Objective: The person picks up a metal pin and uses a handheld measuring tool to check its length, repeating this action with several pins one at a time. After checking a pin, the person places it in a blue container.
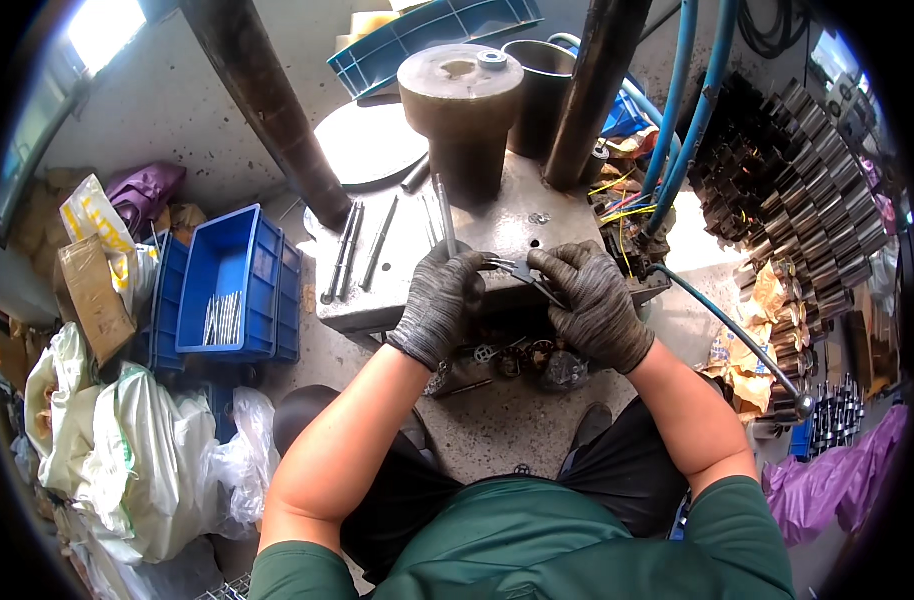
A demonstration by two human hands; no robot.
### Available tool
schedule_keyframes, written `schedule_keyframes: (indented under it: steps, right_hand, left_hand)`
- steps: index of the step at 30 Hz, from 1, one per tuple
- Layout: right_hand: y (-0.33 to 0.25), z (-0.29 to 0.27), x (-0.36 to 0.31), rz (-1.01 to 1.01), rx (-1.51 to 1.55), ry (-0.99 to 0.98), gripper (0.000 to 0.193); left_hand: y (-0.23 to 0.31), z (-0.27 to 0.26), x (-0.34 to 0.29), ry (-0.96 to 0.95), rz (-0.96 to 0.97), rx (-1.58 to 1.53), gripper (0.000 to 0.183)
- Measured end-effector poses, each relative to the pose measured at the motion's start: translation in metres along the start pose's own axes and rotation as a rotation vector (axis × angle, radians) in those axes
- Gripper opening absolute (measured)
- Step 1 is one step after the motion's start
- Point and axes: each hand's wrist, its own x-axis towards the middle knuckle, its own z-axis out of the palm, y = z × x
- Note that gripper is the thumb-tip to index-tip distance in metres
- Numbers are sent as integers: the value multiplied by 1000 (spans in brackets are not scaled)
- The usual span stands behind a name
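Observation:
Both my hands wear dark grey knit gloves and meet above the front edge of a metal machine table [362, 315]. My left hand [435, 308] is closed round a slim metal rod [444, 212], which sticks up from the fist; its lower end is hidden. Closed on the handles of small pliers [523, 271], my right hand [595, 308] holds them with the jaws pointing toward my left fingers. Whether the jaws touch the rod cannot be made out. More metal rods [380, 245] lie on the table left of my hands, and small rings [539, 218] lie beyond the pliers.
A thick round press ram [461, 125] stands mid-table between two dark columns [272, 105] [592, 95]. Blue crates [232, 285], one with thin rods, sit left near white sacks [152, 460]. Stacked metal tubes [812, 190] rise at right, behind a ball-ended lever [737, 340].

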Motion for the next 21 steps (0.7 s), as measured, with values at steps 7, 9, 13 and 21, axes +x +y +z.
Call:
schedule_keyframes:
  steps: [7, 9, 13, 21]
  right_hand:
    - [-1, -1, 2, -1, -16, -10, 57]
    - [1, 0, 2, -9, -10, -3, 55]
    - [5, -2, 2, 10, 15, -17, 49]
    - [25, -16, -7, 418, 430, 33, 39]
  left_hand:
    - [2, 3, -2, 13, 4, 11, 8]
    - [0, 1, -2, -5, 14, 30, 8]
    - [4, 0, -8, -45, 58, 249, 11]
    - [10, 4, -21, -131, 129, 333, 31]
